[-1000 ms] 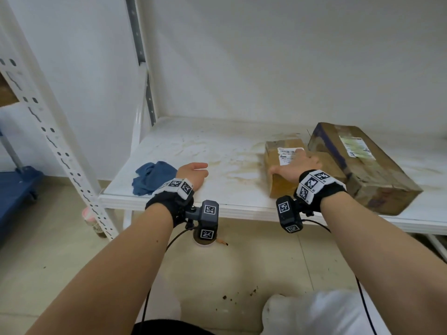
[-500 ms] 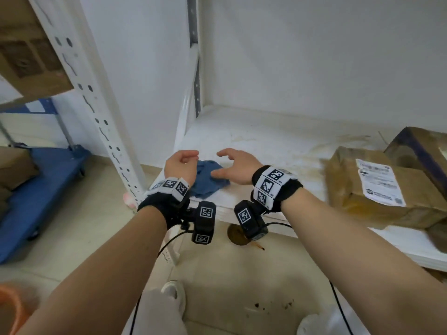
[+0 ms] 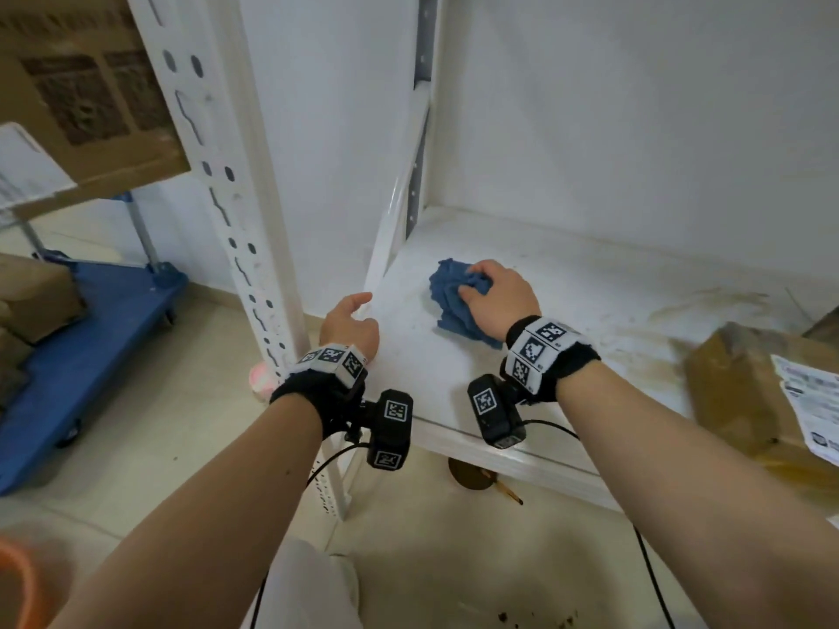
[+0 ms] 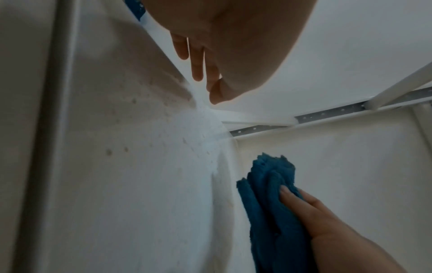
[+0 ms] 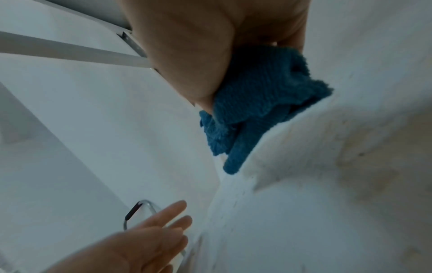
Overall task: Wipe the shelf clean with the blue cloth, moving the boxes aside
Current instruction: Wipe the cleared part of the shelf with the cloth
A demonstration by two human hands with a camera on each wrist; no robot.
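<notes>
The blue cloth [image 3: 447,292] lies bunched on the white shelf [image 3: 454,379] near its back left corner. My right hand [image 3: 492,292] is on top of it, fingers curled into the folds and gripping it [image 4: 268,212] [image 5: 257,88]. At the shelf's left front edge my left hand [image 3: 352,317] hovers with relaxed fingers [image 4: 198,70], holding nothing. A brown cardboard box [image 3: 744,388] with a white label sits on the shelf at the right. The corner of a second box [image 3: 824,324] shows behind it.
Brown stains [image 3: 681,306] streak the shelf between cloth and boxes. A perforated white upright [image 3: 236,220] stands left of my left hand. Beyond it is a blue cart [image 3: 91,320] carrying cardboard boxes. A wall closes the shelf's back and left side.
My right hand left the small box, crossed to the left and took hold of the cloth, which now sits deeper on the shelf. My left hand stayed near the front left corner.
</notes>
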